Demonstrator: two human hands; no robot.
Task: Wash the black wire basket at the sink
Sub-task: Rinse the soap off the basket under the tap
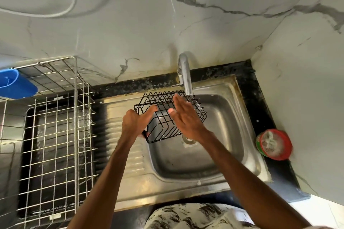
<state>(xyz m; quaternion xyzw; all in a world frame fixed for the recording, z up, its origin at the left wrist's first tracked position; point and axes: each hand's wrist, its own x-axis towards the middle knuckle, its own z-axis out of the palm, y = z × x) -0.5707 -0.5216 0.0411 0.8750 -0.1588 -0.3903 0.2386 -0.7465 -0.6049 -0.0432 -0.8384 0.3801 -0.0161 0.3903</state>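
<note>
Left hand (pixel 135 122) grips black wire basket (pixel 168 115) at its 8 o'clock corner, holding it over sink (pixel 240 117), under tap (pixel 186 74). Right hand (pixel 186 117) flat, fingers spread, rubbing wires. Risk: one-handed wet hold slips, basket drops into sink.

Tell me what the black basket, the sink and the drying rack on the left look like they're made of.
Black wire basket: thin metal wire, apparently with a black coating, dark and even all over.
Sink: looks like stainless steel, brushed grey with soft reflections and pressed drainboard ridges.
Drying rack: bare silvery metal wire, possibly chrome-plated or stainless; which, the view cannot settle.
</note>
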